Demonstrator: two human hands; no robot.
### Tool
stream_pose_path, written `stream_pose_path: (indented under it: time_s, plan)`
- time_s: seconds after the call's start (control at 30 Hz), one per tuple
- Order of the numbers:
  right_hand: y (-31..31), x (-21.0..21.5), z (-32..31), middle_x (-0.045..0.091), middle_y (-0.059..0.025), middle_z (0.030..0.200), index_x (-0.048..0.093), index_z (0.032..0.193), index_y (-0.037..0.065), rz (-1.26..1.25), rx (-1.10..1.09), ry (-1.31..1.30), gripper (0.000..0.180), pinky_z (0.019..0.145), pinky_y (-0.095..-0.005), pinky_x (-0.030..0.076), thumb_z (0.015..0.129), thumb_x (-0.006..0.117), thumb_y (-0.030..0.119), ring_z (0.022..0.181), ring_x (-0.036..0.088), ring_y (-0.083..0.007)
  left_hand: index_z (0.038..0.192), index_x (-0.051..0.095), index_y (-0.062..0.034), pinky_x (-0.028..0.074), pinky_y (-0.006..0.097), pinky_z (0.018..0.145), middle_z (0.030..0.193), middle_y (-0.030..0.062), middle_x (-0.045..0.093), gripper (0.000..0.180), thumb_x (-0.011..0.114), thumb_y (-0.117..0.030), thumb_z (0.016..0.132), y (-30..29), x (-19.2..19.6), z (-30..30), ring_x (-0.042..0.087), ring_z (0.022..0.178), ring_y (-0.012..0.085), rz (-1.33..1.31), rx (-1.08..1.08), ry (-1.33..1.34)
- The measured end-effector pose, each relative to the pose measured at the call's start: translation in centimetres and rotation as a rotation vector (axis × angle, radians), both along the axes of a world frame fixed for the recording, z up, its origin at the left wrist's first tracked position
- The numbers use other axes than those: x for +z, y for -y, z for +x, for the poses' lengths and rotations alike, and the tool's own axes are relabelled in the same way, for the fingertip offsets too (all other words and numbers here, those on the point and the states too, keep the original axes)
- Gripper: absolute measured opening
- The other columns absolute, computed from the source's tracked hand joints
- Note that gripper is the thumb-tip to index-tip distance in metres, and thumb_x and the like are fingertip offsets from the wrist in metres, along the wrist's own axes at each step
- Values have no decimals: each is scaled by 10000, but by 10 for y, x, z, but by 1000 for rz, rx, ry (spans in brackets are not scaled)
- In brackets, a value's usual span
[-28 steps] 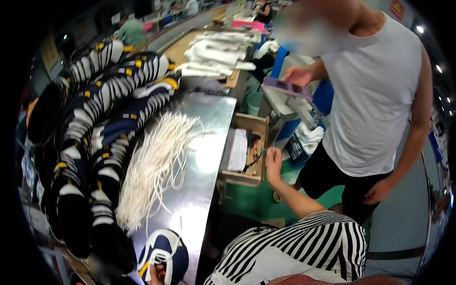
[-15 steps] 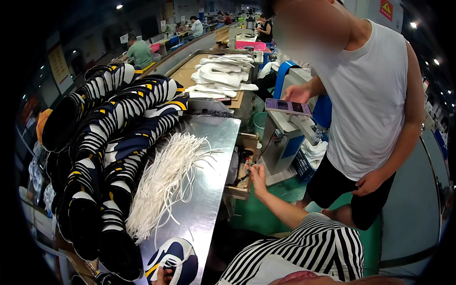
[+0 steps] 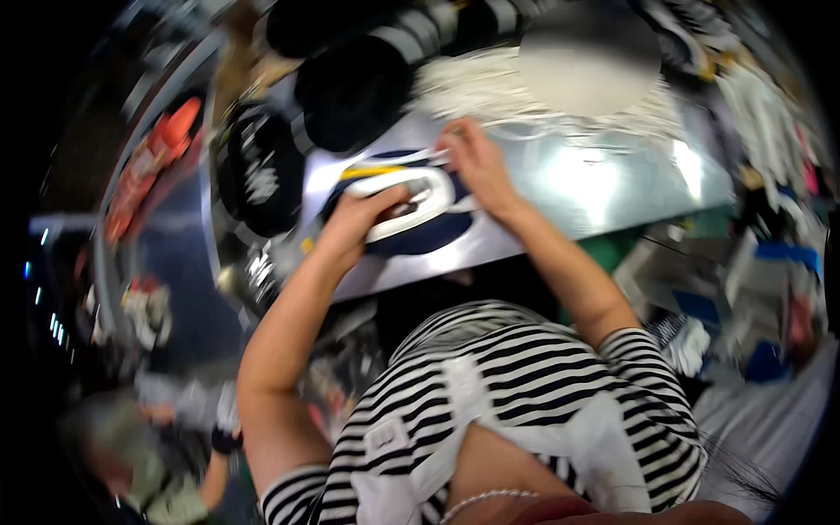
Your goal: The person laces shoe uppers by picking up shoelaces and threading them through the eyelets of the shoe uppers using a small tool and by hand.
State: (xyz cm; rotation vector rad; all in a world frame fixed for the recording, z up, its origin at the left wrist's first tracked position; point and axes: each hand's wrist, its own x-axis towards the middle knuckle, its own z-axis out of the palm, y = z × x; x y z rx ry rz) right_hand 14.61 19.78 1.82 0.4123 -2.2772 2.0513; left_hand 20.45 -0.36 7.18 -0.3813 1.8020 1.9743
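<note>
One sneaker upper [image 3: 433,210] in navy and white, with one yellow stripe, is laid near the front edge of a smooth, glossy metal tabletop [image 3: 542,236]. Its left end is gripped by the left hand [image 3: 360,219], with the thumb set over the oval opening. The right hand [image 3: 477,166] is held at the upper's far right side, its fingers curled toward the thumb; whether anything is pinched there cannot be told through the blur.

Beyond the upper, one thick bundle of thin white laces [image 3: 468,83] is spread, partly covered by a blurred round patch. Beside it, at least two black rounded ends of stacked uppers [image 3: 359,92] are seen. White flat pieces [image 3: 757,114] are heaped at far right.

A striped knit shirt [image 3: 516,350] is worn under a white apron [image 3: 608,446]; on it one small rectangular patch [image 3: 387,435] is marked illegibly. One beaded necklace [image 3: 490,495] is worn. At lower left, one other person [image 3: 171,490] is blurred.
</note>
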Motion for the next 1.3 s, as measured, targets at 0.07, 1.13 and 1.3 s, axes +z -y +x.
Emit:
stream_pose_path:
  time_s: [0.07, 1.13, 1.3]
  plan:
    - [-4, -3, -10, 637, -45, 810, 525, 1046, 21, -13, 1, 22, 170, 578, -242, 448, 961, 519, 169, 607, 530, -97, 973, 649, -40, 455, 238, 619, 820, 1, 634, 179, 727, -112, 830, -8, 1, -6, 547, 674, 85, -55, 64, 89]
    - [29, -1, 6, 667, -207, 934, 501, 1128, 14, 184, -51, -172, 253, 721, -390, 509, 956, 524, 199, 847, 671, -326, 843, 664, -66, 442, 370, 803, 983, 86, 604, 143, 759, -102, 744, -7, 1, 63, 581, 934, 275, -1073, -6, -1048]
    - [7, 31, 53, 692, -127, 830, 533, 1085, 12, 142, 140, 8, 173, 705, -326, 509, 949, 528, 119, 778, 687, -260, 891, 643, -44, 485, 353, 680, 935, 104, 592, 201, 772, -96, 745, -9, -16, 57, 606, 826, 278, -1021, 88, -938]
